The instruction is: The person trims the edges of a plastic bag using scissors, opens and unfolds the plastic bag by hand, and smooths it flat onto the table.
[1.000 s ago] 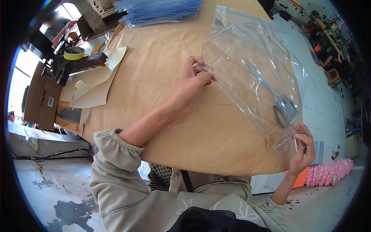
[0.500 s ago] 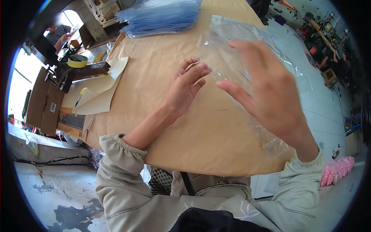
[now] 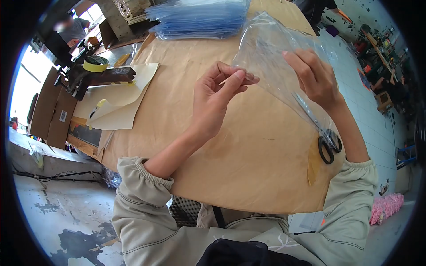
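My left hand (image 3: 215, 97) is closed in a pinch, its thumb and fingertips on the near left edge of a clear plastic bag (image 3: 262, 48). The bag is creased and partly raised, slanting from the far side of the table down to the right. Over its right part is my right hand (image 3: 317, 82), fingers curled and thumb hidden; what they grip, if anything, I cannot make out. Below that hand lie black-handled scissors (image 3: 327, 148), their blades seen through the film. A strip of yellowish tape or paper (image 3: 313, 166) is beside the handles.
A stack of bluish clear plastic bags (image 3: 199, 20) sits at the far edge. On the left are a tape dispenser (image 3: 108, 77), a yellow tape roll (image 3: 95, 64) and a cream paper sheet (image 3: 128, 104). Brown paper covers the table (image 3: 213, 177). Other people are at the far left and right.
My right hand has gone from spread to curled and moved up and right. The bag's near part has lifted, uncovering the scissors. My left fingers have closed at its edge.
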`<state>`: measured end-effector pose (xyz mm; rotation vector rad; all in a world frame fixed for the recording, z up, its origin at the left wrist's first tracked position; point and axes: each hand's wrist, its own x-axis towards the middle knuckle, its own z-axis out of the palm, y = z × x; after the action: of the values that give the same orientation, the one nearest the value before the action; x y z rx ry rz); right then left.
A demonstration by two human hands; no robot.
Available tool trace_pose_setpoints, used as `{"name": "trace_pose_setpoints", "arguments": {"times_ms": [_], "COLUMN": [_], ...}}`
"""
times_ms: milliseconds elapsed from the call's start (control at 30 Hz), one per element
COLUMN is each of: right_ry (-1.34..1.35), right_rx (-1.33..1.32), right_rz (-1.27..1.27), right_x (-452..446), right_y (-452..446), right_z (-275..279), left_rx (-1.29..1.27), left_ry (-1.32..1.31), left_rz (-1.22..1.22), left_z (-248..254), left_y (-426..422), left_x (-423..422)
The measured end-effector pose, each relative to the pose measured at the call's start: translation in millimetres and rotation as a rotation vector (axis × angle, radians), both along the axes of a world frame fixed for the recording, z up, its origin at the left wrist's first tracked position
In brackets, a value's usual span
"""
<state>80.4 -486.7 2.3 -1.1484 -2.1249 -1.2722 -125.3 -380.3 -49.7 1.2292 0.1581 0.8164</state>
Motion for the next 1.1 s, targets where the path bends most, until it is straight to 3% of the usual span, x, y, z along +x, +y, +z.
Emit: {"name": "trace_pose_setpoints", "arguments": {"times_ms": [233, 333, 400, 467, 500, 733, 767, 867, 900, 1067, 1100], "right_ry": [0.092, 0.173, 0.148, 0.153, 0.171, 0.057, 0.064, 0.079, 0.085, -0.227, -0.202], "right_rx": [-0.103, -0.104, -0.002, 0.052, 0.057, 0.189, 0.173, 0.097, 0.045, -0.027, -0.014], "right_rz": [-0.067, -0.263, -0.548, -0.568, -0.448, -0.193, -0.195, -0.147, -0.095, 0.265, 0.315], "right_x": [-9, -26, -67, -99, -109, -93, -91, -88, -92, -113, -118], "right_y": [-11, -14, -26, -33, -35, -24, -28, -45, -58, -104, -110], "right_z": [-3, 4, 19, 17, 7, -25, -23, -12, -10, -17, -16], "left_rx": [0.006, 0.008, -0.009, 0.016, 0.030, 0.482, 0.779, 1.000, 1.222, 1.610, 1.662], "left_ry": [-0.056, -0.046, -0.028, -0.055, -0.070, -0.134, -0.117, -0.187, -0.111, -0.662, -0.427], "left_rz": [-0.041, -0.040, -0.031, -0.043, -0.053, 0.128, 0.203, 0.498, 0.606, 0.598, 0.451], "left_z": [-4, -2, 1, -3, -4, -10, -11, -12, -7, 24, 30], "left_y": [0, 0, -3, -5, -7, -19, -8, 7, 13, 7, 4], "left_x": [0, 0, 1, 2, 2, 2, 1, 3, -1, 1, -11]}}
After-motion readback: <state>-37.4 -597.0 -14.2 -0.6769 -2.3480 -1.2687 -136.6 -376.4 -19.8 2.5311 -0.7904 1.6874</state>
